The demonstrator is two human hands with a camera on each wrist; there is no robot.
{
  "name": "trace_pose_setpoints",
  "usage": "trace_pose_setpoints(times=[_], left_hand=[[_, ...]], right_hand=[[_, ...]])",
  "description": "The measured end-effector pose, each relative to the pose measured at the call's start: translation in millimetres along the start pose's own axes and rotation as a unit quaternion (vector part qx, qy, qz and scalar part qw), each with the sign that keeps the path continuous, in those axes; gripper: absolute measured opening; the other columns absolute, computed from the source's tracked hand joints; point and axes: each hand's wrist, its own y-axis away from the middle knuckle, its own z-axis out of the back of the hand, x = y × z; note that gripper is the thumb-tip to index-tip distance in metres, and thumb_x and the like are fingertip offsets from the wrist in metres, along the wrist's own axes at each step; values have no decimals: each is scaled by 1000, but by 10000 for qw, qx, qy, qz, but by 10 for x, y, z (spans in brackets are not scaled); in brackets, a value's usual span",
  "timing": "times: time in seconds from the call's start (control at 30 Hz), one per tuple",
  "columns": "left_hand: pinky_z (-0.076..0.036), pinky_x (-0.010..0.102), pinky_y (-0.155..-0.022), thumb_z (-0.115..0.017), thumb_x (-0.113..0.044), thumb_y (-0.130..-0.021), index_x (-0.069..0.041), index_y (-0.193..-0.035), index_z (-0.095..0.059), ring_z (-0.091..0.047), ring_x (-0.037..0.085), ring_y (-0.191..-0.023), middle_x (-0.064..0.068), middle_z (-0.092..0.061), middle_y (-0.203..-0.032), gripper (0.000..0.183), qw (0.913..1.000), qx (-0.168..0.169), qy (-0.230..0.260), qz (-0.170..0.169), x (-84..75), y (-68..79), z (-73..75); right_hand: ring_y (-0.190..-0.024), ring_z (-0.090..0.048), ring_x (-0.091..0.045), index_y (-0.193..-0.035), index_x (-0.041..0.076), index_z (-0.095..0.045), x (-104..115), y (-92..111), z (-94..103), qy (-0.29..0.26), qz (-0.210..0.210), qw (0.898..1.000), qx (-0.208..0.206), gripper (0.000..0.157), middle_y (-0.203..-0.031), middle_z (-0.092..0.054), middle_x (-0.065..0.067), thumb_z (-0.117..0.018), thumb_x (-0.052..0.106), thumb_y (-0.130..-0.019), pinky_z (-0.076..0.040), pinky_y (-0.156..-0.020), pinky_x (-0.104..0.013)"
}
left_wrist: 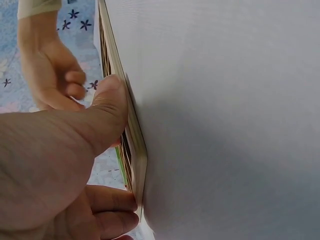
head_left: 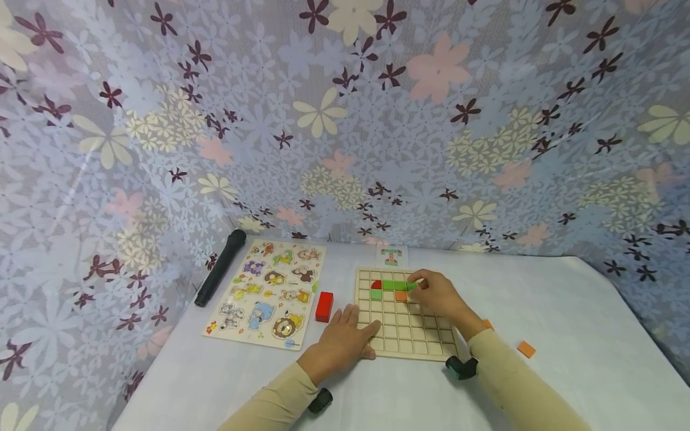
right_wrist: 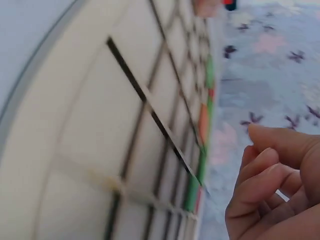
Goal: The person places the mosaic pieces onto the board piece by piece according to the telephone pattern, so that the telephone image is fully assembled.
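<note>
So, centre stage is the wooden grid board [head_left: 404,348], lying flat on the white tabletop [head_left: 571,299] in front of the person. Up in its second row from the far edge sits a red curved piece [head_left: 377,284], then a run of green pieces [head_left: 393,285] to its right. One row nearer, a light green piece [head_left: 376,294] lies just below the red one and, across a bare cell, an orange piece [head_left: 401,296].

And at the run's right end, here is the right hand [head_left: 439,296]: fingers curled, tips close to the last green; whether they pinch anything I can't tell. Down at the near-left corner, the left hand [head_left: 345,335] has its fingers spread apart, touching the board, thumb against the near rim in the left wrist view.

Just beyond the far edge lies a small card [head_left: 391,256] with a T-shaped pattern in red and green. Over on the left, a red block [head_left: 324,307] sits between the grid and an animal puzzle [head_left: 264,294], with a black rod [head_left: 220,269] slanting along the puzzle's far side. Out right, beyond the sleeve, one loose orange tile [head_left: 526,349]; another [head_left: 487,324] peeks out from behind the forearm. Behind everything, a floral cloth [head_left: 345,120].
</note>
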Motion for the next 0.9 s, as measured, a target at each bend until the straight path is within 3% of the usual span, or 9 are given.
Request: trace_pose_setpoints(times=[0.2,0.4,0.53,0.67,0.9], left_hand=[[-24,50,-124,-65,-52,-92,-34,-154,-46,-30,39,-152,25,-35,-161,67,10000,20,78,31,23,-20,9],[-25,50,-123,-66,-51,-92,-34,-154,-47,-30,39,-151,25,-35,-160,67,9999,2,140,50,38,-6,13],[-24,51,-124,-67,-50,-91,-33,-154,-47,-29,39,-152,25,-34,-161,68,9997,14,212,89,36,3,22],[-23,50,-124,-67,-50,-92,-33,-154,-47,-29,39,-152,24,-34,-161,67,9996,24,262,87,15,12,32],[-24,49,-124,-66,-51,-92,-34,-154,-46,-30,39,-151,24,-35,-161,67,9999,26,147,47,-5,2,15]], right_hand=[[-61,-44,-16,-135,1,-55,-32,305,467,-960,51,9953,-143,40,-90,-56,-9,-66,19,-100,-44,-55,-38],[-64,-47,-16,-130,10,-56,-184,717,943,-1199,79,9913,-536,35,-90,-57,1,-67,26,-100,-43,-55,-34],[-66,-48,-16,-124,18,-60,-391,925,1151,-1240,-26,9899,-693,28,-94,-60,6,-68,27,-99,-42,-55,-33],[-70,-48,-17,-126,22,-61,-651,1052,1255,-1188,-435,9903,-575,32,-106,-64,9,-71,30,-98,-43,-58,-35],[-79,-56,-19,-148,0,-45,-1062,1226,1337,-621,-1433,9874,-236,66,-121,-63,-4,-73,29,-95,-45,-62,-34]])
